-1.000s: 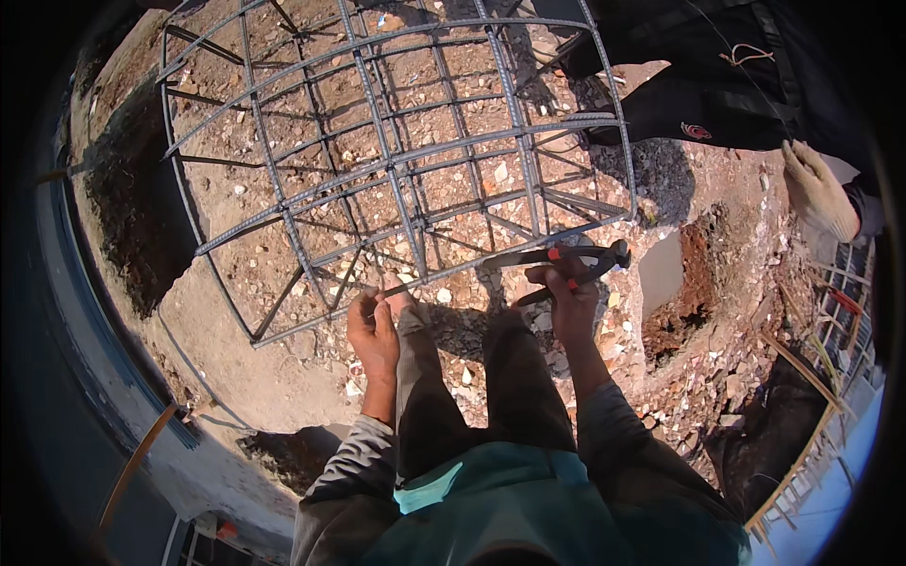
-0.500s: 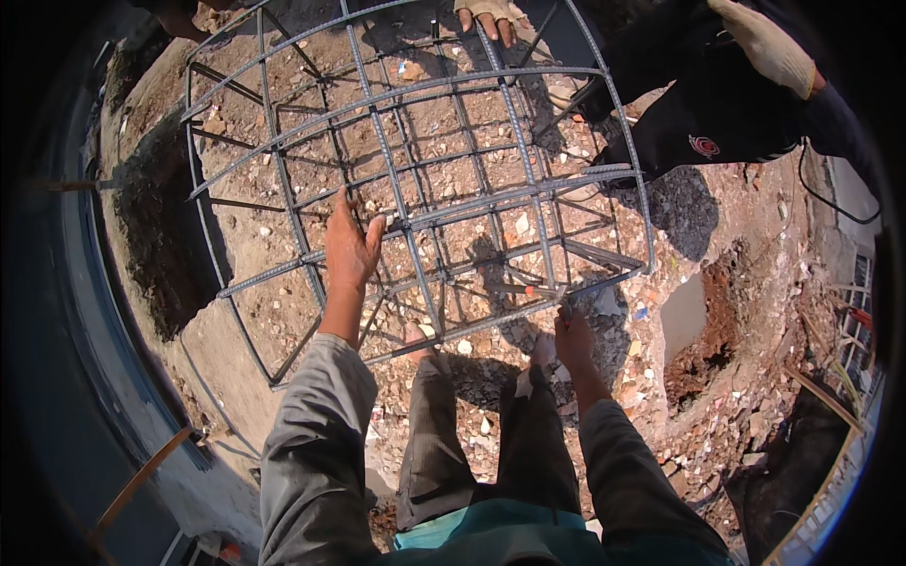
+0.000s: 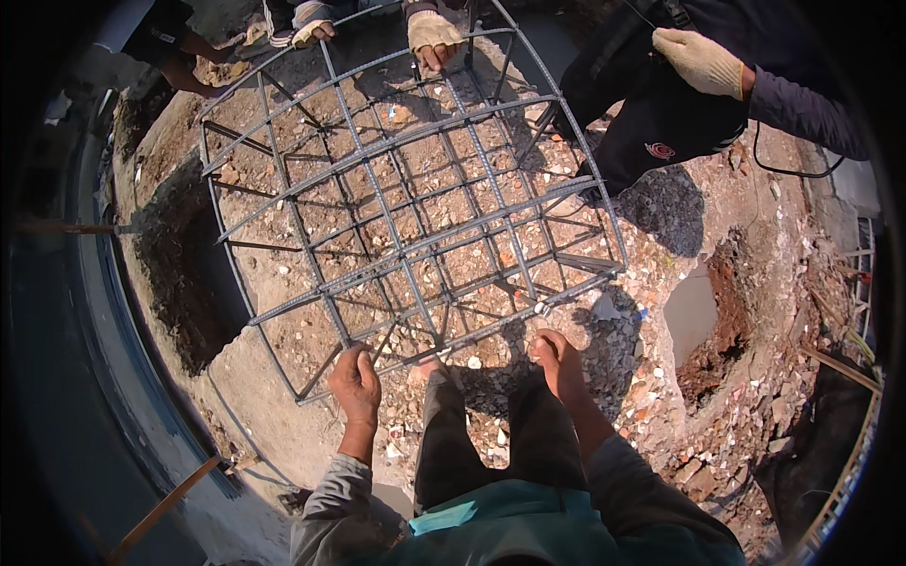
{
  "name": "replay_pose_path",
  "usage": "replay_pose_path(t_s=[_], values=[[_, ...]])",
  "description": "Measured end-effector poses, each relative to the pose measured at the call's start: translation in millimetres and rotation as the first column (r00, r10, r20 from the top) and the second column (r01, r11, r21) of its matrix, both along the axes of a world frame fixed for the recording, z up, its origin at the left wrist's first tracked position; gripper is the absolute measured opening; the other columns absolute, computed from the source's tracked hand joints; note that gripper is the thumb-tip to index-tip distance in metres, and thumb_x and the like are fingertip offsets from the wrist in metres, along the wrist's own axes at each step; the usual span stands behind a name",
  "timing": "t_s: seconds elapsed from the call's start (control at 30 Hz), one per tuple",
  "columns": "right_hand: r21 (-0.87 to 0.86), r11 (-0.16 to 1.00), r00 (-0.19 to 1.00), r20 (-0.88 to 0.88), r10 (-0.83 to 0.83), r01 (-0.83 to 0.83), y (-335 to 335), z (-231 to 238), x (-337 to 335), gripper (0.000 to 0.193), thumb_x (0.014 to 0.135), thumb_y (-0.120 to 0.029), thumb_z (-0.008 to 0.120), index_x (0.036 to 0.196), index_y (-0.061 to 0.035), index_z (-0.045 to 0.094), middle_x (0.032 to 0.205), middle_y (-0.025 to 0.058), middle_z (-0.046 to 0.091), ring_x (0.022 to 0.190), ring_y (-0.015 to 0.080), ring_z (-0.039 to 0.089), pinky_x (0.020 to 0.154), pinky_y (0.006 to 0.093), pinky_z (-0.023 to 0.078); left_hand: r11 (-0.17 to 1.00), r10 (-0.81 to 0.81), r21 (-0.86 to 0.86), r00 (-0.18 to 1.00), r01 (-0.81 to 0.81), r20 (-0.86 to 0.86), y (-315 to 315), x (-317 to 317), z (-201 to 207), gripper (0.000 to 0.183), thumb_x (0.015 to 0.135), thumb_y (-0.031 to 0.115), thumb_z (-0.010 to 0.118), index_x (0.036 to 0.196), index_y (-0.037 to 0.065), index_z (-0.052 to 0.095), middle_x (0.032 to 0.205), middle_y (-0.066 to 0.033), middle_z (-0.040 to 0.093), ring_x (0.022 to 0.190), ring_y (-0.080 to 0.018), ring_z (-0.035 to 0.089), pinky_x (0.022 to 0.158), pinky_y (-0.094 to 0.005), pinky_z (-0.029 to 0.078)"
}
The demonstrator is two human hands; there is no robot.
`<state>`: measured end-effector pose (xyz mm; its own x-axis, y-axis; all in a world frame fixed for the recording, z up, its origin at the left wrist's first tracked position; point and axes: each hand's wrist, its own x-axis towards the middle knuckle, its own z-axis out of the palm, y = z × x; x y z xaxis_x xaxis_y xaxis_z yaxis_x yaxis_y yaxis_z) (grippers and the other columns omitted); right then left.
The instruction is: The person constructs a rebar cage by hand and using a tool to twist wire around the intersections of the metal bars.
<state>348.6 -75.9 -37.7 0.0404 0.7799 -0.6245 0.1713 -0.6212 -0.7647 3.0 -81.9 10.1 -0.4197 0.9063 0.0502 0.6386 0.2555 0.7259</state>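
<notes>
A cage of tied ribbed steel rebar [image 3: 400, 255] spans the space in front of me, its near edge toward my legs. My left hand [image 3: 356, 385] is at that near edge, fingers curled round the end of a bar on the left. Below the near right part of the cage is my right hand [image 3: 561, 366], apart from the bars. Its fingers are bent together with the thumb; whatever they may pinch is too small to make out. At the far side, a co-worker's gloved hand [image 3: 434, 40] grips the cage, and another gloved hand [image 3: 312, 23] touches its far bar.
Rubble and broken stone [image 3: 661, 415] cover the ground round my feet. A dug pit [image 3: 203, 283] lies left of the cage, another hole [image 3: 694, 316] to the right. A person in dark trousers [image 3: 651, 104] stands close by the cage's far right, one gloved hand [image 3: 703, 62] raised.
My left hand has come back from the cage's middle to its near edge. My right hand has dropped away from the near bar. More of the co-workers' gloved hands shows at the far side.
</notes>
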Motion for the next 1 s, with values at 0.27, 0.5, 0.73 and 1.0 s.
replay_pose_path(t_s=[0.27, 0.5, 0.73, 1.0], values=[[-0.267, 0.947, 0.635, -0.703, -0.319, 0.181, 18.1, 82.3, -105.1, 0.043, 0.095, -0.045, 0.054, 0.114, -0.0061, 0.052, 0.079, 0.0034, 0.057, 0.062, 0.0139, 0.057, 0.052, 0.029, 0.048, 0.942, -0.012, -0.332, 0.996, 0.042, 0.091, -190.6, 110.6, 120.9, 0.016, 0.083, 0.006, 0.057, 0.093, 0.004, 0.069, 0.078, -0.0178, 0.066, 0.069, -0.0308, 0.066, 0.064, -0.0369, 0.051], [-0.223, 0.803, 0.68, -0.436, -0.589, 0.552, 45.2, 93.7, -3.3, 0.03, 0.098, -0.042, 0.047, 0.089, -0.013, 0.05, 0.058, -0.0062, 0.037, 0.042, 0.0043, 0.028, 0.036, 0.0225, 0.022, 0.931, -0.019, -0.366, 1.0, 0.01, -0.022, -314.1, 163.6, 177.9, 0.014, 0.081, 0.006, 0.057, 0.089, 0.005, 0.068, 0.077, -0.0167, 0.066, 0.069, -0.0327, 0.066, 0.062, -0.0379, 0.052], [-0.06, 0.745, 0.716, -0.232, -0.658, 0.665, 6.2, 74.0, 116.2, 0.027, 0.094, -0.036, 0.047, 0.083, -0.0109, 0.052, 0.058, -0.0022, 0.041, 0.041, 0.0104, 0.035, 0.035, 0.0258, 0.025, 0.823, -0.093, -0.567, 0.98, -0.025, -0.178, -383.2, 148.9, 214.4, 0.012, 0.078, 0.008, 0.055, 0.084, 0.008, 0.066, 0.078, -0.0155, 0.065, 0.07, -0.0347, 0.065, 0.061, -0.0382, 0.051], [0.661, 0.748, 0.988, 0.148, -0.049, -0.062, 17.4, 189.9, 172.0, 0.026, 0.1, -0.022, 0.045, 0.109, -0.0032, 0.061, 0.067, -0.0008, 0.046, 0.058, 0.0083, 0.038, 0.055, 0.0246, 0.036, 0.85, -0.397, -0.473, 0.873, 0.234, -0.283, -245.6, 92.0, 193.1, 0.004, 0.082, 0.015, 0.064, 0.082, 0.014, 0.068, 0.076, -0.0071, 0.064, 0.072, -0.0293, 0.065, 0.059, -0.0398, 0.051]])
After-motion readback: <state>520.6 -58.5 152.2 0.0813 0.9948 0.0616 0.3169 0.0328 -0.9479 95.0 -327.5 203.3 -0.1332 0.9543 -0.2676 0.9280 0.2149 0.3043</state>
